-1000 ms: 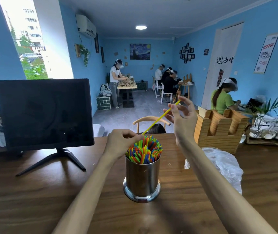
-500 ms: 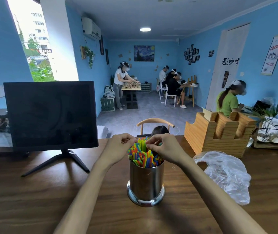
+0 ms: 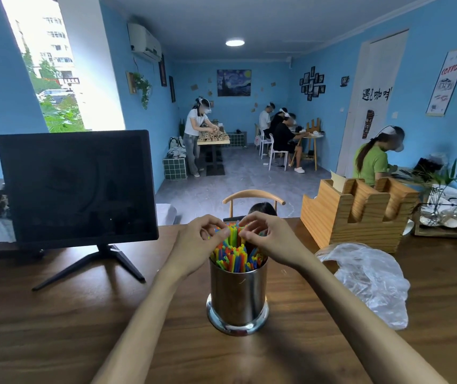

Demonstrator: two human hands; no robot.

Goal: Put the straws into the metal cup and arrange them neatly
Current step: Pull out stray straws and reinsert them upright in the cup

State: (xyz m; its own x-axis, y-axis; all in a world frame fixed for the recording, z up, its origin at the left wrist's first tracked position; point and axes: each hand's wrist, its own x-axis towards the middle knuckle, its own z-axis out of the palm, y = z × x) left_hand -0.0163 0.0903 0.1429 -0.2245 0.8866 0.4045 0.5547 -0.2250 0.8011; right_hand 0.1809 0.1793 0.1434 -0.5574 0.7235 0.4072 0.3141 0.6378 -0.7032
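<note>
You're tidying now: left hand (image 3: 199, 243) and right hand (image 3: 268, 242) pinch straws (image 3: 235, 254) above the metal cup (image 3: 237, 297); next, level the tops.

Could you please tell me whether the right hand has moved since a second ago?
Yes. The right hand came down and leftward from beside the wooden holder onto the colourful straws in the shiny metal cup.
</note>
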